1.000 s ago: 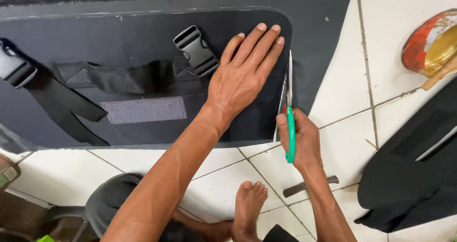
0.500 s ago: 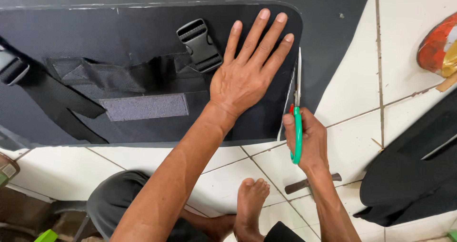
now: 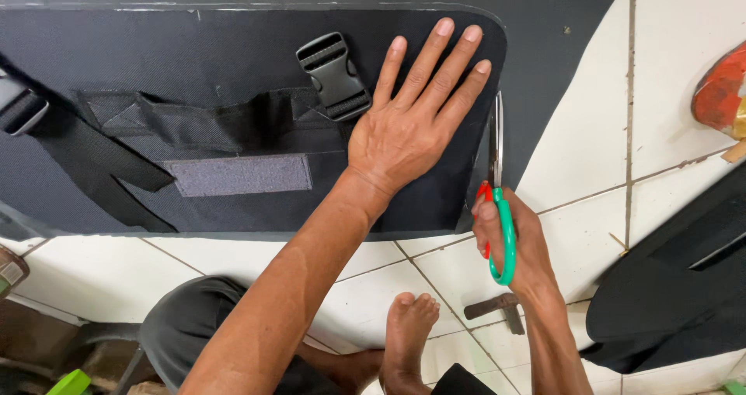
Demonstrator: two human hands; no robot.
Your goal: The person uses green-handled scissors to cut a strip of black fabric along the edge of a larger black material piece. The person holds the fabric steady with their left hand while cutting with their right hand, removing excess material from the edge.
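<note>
My left hand (image 3: 412,123) lies flat, fingers spread, on a dark fabric panel (image 3: 233,61) with a rounded corner, pressing it onto a larger dark sheet (image 3: 559,68) on the tiled floor. My right hand (image 3: 517,243) grips green-and-red-handled scissors (image 3: 497,200). Their blades point away from me, running along the panel's right edge in the sheet. A black plastic buckle (image 3: 334,75) on a strap sits just left of my left hand. A grey hook-and-loop strip (image 3: 241,175) is sewn on the panel below the strap.
Another black buckle (image 3: 19,107) lies at the left edge. A heap of black fabric (image 3: 676,286) fills the right side. A red and yellow object (image 3: 723,92) sits at the far right. A small hammer (image 3: 497,308) lies on the white tiles near my bare foot (image 3: 408,337).
The scissors have advanced along the panel's right edge, away from me. My left hand stays flat on the panel, and the view has drawn closer.
</note>
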